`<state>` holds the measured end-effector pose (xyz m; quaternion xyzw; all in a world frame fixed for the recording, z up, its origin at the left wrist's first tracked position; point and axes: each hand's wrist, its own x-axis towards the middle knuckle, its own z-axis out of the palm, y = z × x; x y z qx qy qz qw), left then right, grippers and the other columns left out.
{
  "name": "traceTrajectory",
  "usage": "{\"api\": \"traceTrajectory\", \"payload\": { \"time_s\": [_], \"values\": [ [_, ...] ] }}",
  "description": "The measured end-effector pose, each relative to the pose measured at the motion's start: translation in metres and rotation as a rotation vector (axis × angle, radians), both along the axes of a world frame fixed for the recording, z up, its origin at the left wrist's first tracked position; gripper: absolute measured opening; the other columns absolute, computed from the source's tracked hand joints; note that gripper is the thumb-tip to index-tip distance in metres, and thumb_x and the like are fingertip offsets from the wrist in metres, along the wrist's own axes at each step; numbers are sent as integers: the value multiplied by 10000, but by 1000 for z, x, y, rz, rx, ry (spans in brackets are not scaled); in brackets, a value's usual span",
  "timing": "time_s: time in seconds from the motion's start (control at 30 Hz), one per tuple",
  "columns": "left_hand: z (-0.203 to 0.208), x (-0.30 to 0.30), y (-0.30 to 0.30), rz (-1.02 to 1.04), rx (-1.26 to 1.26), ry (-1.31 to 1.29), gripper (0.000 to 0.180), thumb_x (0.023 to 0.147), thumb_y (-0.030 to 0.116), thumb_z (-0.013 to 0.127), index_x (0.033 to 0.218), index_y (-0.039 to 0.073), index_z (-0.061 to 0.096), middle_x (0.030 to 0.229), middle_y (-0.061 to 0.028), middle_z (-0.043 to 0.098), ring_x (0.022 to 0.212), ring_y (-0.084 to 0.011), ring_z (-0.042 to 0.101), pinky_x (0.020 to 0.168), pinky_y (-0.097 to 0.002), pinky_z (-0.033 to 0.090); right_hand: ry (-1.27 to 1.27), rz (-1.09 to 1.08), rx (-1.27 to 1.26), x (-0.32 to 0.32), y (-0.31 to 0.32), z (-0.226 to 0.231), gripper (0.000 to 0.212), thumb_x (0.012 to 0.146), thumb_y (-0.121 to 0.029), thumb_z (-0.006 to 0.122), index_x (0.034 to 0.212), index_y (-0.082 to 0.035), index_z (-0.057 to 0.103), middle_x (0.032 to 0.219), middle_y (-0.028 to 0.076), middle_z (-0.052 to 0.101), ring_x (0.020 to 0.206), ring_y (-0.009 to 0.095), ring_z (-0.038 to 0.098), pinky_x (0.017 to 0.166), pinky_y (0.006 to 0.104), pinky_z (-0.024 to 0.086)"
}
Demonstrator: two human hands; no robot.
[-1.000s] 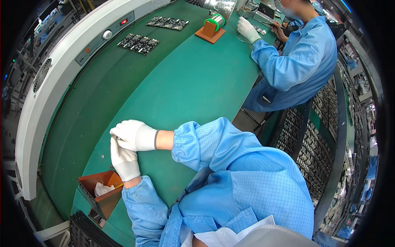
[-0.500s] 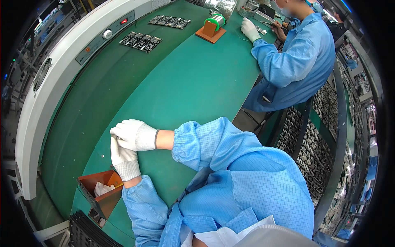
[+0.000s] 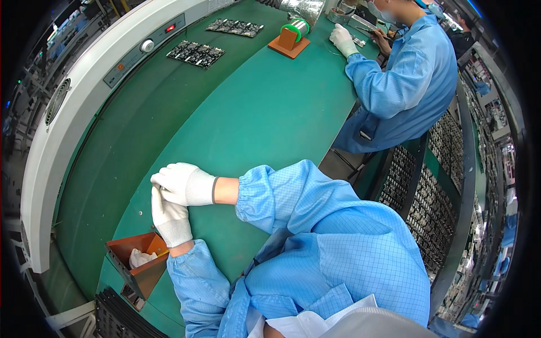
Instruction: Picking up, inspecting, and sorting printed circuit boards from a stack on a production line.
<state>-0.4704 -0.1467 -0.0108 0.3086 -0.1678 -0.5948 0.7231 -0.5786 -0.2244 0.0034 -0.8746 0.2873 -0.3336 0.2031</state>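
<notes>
My two hands, in white knit gloves, rest clasped together on the green work table (image 3: 248, 121). My right hand (image 3: 183, 184) lies on top, its fingers curled over the fingers of my left hand (image 3: 167, 216). The left hand comes up from below, its fingers pressed together against the right hand and partly hidden under it. No tool or part shows in either hand; the space between the palms is hidden. Just below the left wrist stands a brown open box (image 3: 147, 276) holding a crumpled white piece (image 3: 141, 258).
Two dark circuit-board panels (image 3: 195, 54) (image 3: 234, 27) lie on the darker green belt beside a white curved machine housing (image 3: 63, 121). A green solder-wire spool (image 3: 297, 28) sits on a brown stand. A co-worker (image 3: 403, 79) in blue works at the far right; board racks (image 3: 431, 219) stand behind.
Both circuit-board panels have shifted slightly toward the far right along the belt. My hands stay still. The co-worker's gloved hand has barely moved.
</notes>
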Motion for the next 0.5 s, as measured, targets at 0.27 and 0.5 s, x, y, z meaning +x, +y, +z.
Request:
{"api": "traceTrajectory", "payload": {
  "time_s": [0.27,0.5],
  "values": [
    [1,2,3,3,-2,-5,421,1101,289,468,1416,11,492,1443,-119,536,1336,-219,529,1129,-372,440,13,4,23,1,4,2,202,917,-276,600,985,-93,651,920,122,676,883,301,683,834,428,549],
    [-1,5,6,11,8,-18,430,1098,300,475,1419,14,491,1443,-117,536,1338,-221,527,1131,-375,435,21,8,23,3,7,4,203,914,-273,600,990,-93,652,927,125,679,889,301,684,841,428,548]
  ]
}}
